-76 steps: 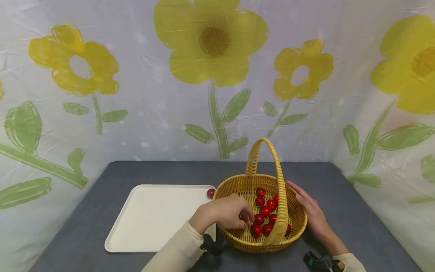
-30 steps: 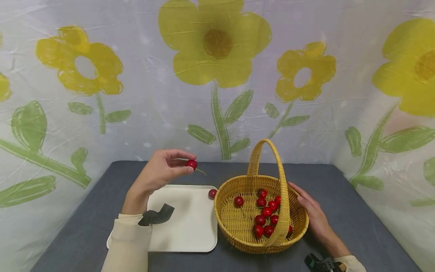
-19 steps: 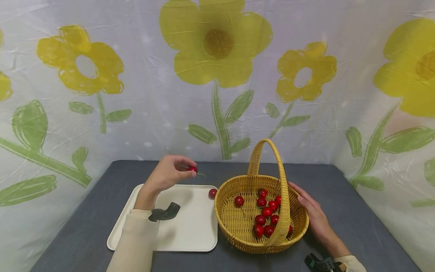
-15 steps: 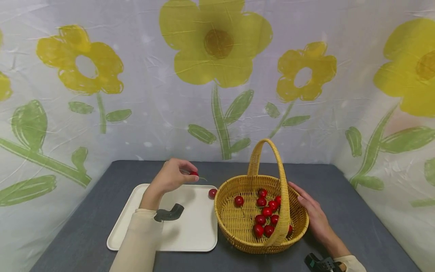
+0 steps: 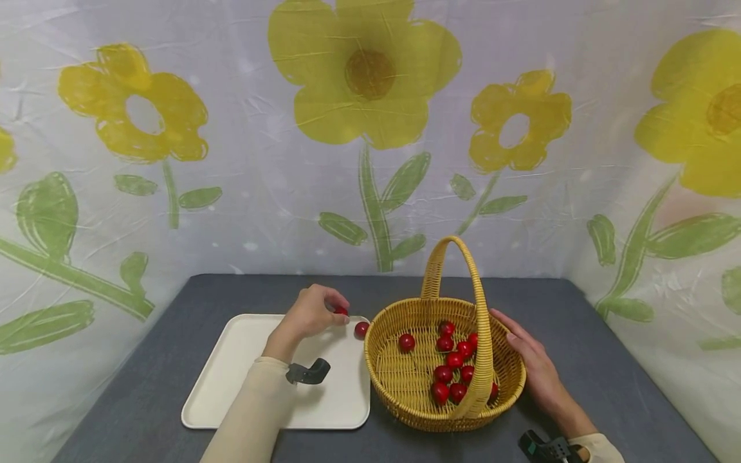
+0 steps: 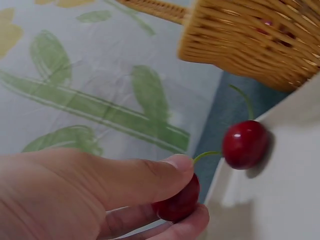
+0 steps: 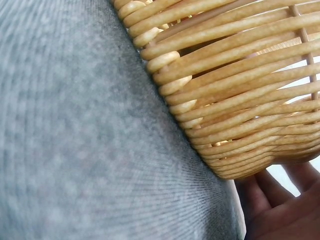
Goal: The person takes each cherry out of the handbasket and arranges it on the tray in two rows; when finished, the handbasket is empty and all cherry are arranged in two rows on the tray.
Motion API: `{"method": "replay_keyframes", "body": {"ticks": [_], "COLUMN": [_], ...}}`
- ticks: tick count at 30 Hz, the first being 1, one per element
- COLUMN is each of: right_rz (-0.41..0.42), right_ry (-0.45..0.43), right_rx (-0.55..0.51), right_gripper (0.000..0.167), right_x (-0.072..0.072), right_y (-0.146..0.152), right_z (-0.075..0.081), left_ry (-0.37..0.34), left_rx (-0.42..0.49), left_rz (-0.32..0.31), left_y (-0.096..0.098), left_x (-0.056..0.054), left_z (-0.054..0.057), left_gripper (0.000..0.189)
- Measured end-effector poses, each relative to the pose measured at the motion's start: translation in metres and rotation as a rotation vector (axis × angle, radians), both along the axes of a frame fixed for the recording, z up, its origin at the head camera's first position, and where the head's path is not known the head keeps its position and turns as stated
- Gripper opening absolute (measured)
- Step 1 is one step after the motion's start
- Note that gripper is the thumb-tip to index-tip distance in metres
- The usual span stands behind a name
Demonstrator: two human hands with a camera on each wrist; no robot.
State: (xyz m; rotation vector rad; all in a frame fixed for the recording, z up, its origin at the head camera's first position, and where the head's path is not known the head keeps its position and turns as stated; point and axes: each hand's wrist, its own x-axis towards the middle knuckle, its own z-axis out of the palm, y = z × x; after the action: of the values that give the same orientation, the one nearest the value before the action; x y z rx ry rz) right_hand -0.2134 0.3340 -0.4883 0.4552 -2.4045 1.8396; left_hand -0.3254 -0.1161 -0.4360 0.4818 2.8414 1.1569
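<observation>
Along the left part of the dark worktop (image 5: 133, 399), in front of a backdrop (image 5: 249, 193) painted with yellow flowers, lies a white rectangular tray (image 5: 237, 366). A pale sleeve (image 5: 251, 411) reaches across it from the near edge, with a black wrist mount (image 5: 309, 372) at the cuff. Beyond the cuff, the left hand (image 5: 309, 313) is over the tray's far edge, near the right corner, pinching a red cherry (image 6: 181, 202) between thumb and fingers; its green stem points toward a second cherry (image 6: 245, 144), which sits on the tray in that far right corner, its own stem curving up.

Just right of the tray stands a yellow wicker basket (image 5: 399, 411), upright, with a tall arched handle (image 5: 480, 308). Inside, one lone cherry (image 5: 406, 343) lies toward the left, while a loose cluster of cherries (image 5: 454, 360) fills the middle and right, partly behind the handle. Against the basket's right outer side rests the right hand (image 5: 535, 360), its fingers extended along the wicker rather than curled round it. At far right, near the front, its wrist carries another black mount (image 5: 541, 445).
</observation>
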Motion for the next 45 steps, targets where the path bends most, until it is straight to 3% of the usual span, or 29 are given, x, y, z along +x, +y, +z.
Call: {"method": "replay_keyframes", "body": {"ticks": [8, 14, 23, 32, 35, 38, 41, 45], "right_rz": [-0.005, -0.013, -0.025, -0.024, -0.021, -0.011, -0.004, -0.001], "right_ry": [-0.01, -0.011, -0.007, -0.003, -0.004, -0.007, -0.003, 0.015], "right_rx": [0.005, 0.011, 0.024, 0.037, 0.035, 0.021, 0.009, -0.001], "right_gripper": [0.056, 0.055, 0.054, 0.053, 0.053, 0.053, 0.053, 0.053], "right_x": [0.001, 0.001, 0.002, 0.001, 0.0, 0.001, 0.001, 0.001], "right_y": [0.0, 0.002, 0.002, 0.004, 0.004, 0.003, 0.001, -0.002], "right_z": [0.001, 0.0, 0.0, 0.0, 0.001, 0.001, 0.001, 0.002], "left_ry": [-0.042, -0.014, 0.021, 0.032, 0.041, 0.022, -0.043, -0.17], "left_rx": [-0.051, -0.123, -0.166, -0.185, -0.145, -0.026, 0.155, 0.34], "left_rz": [-0.024, -0.064, -0.069, -0.089, -0.103, -0.149, -0.265, -0.471], "left_y": [0.01, 0.016, 0.021, 0.016, 0.01, 0.004, 0.002, 0.008], "left_x": [0.002, 0.007, 0.007, 0.011, 0.012, 0.016, 0.022, 0.029], "left_z": [-0.007, -0.004, -0.007, 0.008, 0.017, 0.03, 0.046, 0.064], "left_gripper": [0.026, 0.026, 0.024, 0.035, 0.037, 0.041, 0.045, 0.048]}}
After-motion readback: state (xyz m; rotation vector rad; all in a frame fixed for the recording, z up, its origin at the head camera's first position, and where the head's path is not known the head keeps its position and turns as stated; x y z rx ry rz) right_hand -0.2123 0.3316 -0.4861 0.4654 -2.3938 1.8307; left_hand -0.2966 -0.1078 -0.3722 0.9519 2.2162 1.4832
